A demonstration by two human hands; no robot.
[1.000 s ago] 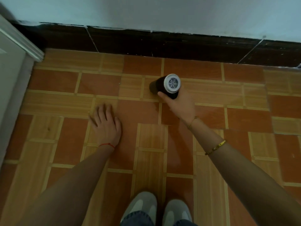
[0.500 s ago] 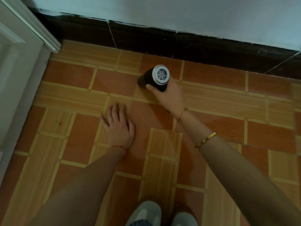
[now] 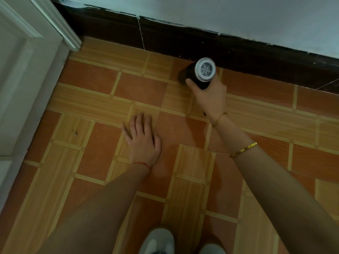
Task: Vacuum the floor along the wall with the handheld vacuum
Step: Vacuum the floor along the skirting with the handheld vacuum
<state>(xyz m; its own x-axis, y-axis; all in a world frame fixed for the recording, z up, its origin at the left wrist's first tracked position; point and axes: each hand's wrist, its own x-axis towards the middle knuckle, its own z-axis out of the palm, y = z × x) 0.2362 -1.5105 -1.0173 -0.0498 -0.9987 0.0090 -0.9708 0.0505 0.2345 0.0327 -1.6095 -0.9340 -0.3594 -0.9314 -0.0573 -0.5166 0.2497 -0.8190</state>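
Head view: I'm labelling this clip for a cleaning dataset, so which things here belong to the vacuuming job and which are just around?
Part of the job:
- handheld vacuum, gripped by the right hand
- tiled floor
- dark baseboard along the wall
- left hand, resting flat on the floor

Just around:
- white door frame
- grey shoes

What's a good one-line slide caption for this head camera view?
Right hand grips a handheld vacuum at the dark baseboard while the left hand rests flat on the tiled floor.
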